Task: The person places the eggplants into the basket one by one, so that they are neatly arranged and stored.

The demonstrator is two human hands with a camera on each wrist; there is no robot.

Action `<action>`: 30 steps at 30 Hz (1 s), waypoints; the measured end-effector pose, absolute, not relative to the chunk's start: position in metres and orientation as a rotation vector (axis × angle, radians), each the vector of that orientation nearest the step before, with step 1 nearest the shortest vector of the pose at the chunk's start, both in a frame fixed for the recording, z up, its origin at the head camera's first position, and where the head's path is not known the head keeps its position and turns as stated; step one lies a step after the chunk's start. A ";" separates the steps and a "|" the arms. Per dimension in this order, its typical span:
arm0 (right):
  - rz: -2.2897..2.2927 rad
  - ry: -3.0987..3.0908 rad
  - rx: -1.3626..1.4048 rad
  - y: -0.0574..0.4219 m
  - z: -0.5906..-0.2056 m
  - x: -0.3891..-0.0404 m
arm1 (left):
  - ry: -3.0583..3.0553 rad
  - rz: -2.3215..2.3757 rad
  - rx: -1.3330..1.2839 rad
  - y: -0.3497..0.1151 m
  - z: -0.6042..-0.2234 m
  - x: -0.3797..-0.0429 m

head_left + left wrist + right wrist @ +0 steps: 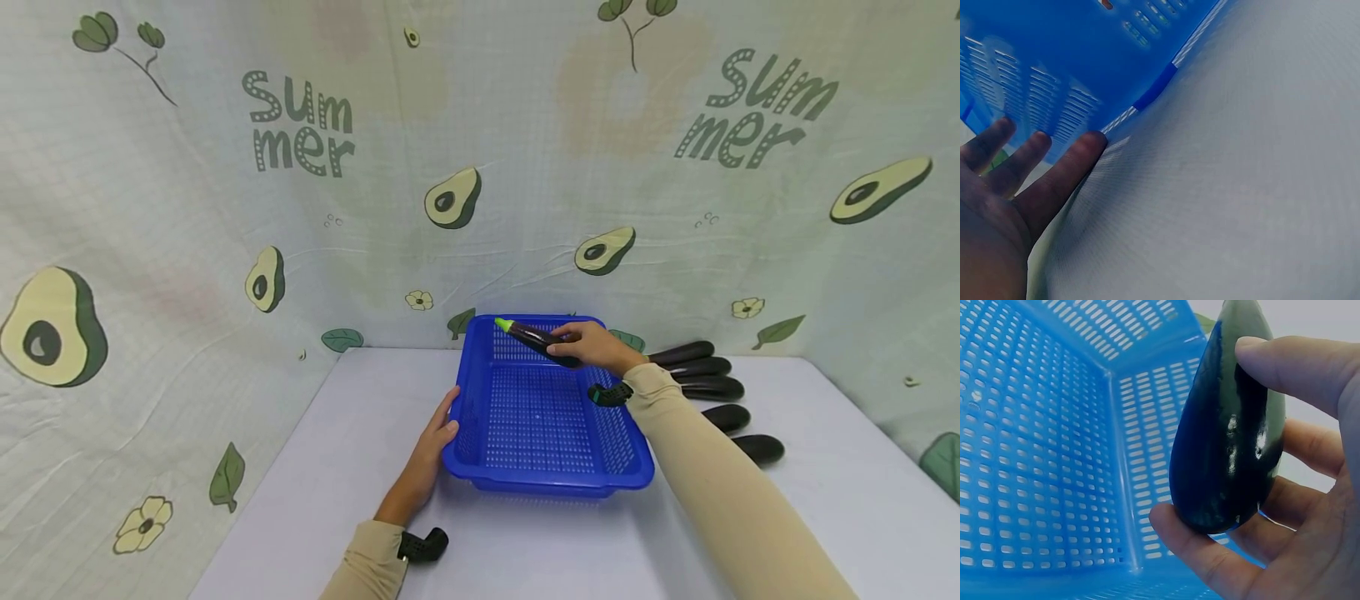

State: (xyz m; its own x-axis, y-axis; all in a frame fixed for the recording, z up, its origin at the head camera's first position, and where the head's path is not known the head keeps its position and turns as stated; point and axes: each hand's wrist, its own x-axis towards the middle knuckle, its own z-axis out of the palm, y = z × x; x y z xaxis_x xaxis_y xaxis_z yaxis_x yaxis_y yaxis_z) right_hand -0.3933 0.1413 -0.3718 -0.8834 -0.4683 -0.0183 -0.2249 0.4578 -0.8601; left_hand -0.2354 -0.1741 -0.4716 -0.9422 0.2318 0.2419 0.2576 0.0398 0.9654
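Observation:
My right hand [592, 344] grips a dark purple eggplant [534, 337] over the far part of a blue plastic basket [540, 481]. The eggplant's green stem end points to the far left. In the right wrist view, the thumb lies along one side of the eggplant [1225, 444] and the fingers curl round its rounded end. My left hand [429, 446] rests against the basket's left side. From the left wrist view, its fingers [1063, 175] are extended along the perforated outer wall. The basket's perforated floor shows with nothing lying on it.
Several more eggplants [708, 387] lie on the white table [300, 508] to the right of the basket, partly hidden behind my right forearm. A printed cloth [525, 125] with avocados and lettering hangs behind the table and along its sides.

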 end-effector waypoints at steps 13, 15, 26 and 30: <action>-1.333 2.493 -0.602 0.141 -0.371 -0.394 | -2.224 -2.116 -0.542 -0.175 -0.477 -0.239; -1.336 2.487 -0.596 0.141 -0.371 -0.393 | -2.227 -2.112 -0.544 -0.175 -0.477 -0.239; -1.202 2.566 -0.627 0.136 -0.370 -0.400 | -2.255 -2.106 -0.525 -0.175 -0.474 -0.240; -1.149 2.584 -0.608 0.133 -0.373 -0.404 | -2.254 -2.116 -0.526 -0.174 -0.473 -0.239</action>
State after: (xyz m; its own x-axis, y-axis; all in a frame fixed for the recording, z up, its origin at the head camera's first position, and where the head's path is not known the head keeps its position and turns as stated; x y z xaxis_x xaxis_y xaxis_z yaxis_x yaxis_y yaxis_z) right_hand -0.4041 0.1326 -0.3727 -0.8821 -0.4678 -0.0558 -0.2719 0.6022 -0.7506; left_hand -0.2387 -0.1742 -0.4734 -0.9437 0.2370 0.2307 0.2452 0.0332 0.9689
